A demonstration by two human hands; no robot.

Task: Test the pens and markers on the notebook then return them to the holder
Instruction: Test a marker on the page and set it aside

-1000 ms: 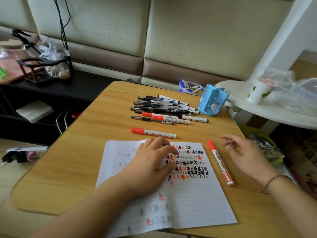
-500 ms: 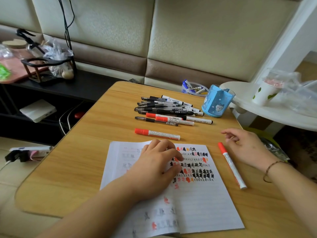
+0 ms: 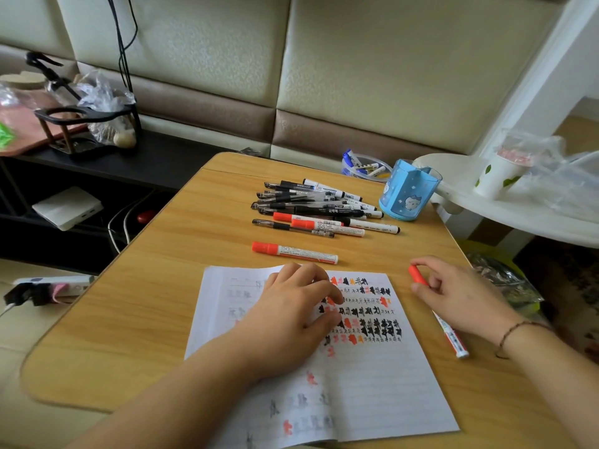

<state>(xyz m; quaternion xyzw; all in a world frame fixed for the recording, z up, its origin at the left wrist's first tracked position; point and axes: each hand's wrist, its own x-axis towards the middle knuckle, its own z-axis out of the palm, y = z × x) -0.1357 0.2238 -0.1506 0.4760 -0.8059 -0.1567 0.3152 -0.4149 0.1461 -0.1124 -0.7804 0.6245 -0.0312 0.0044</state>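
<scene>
Step in hand: picking up next marker. Right hand (image 3: pixel 460 296) fingers pinch red-capped marker (image 3: pixel 418 275) on worktop (image 3: pixel 136 319), 3 o'clock of notebook (image 3: pixel 372 384). Left hand (image 3: pixel 288 322) lies flat on the page, fingers relaxed. Next: uncap, scribble. Holder (image 3: pixel 406 196) stands at 1 o'clock.

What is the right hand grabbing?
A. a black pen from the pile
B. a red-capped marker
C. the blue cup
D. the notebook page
B: the right hand pinches the red-capped marker by its cap, beside the notebook.
</scene>
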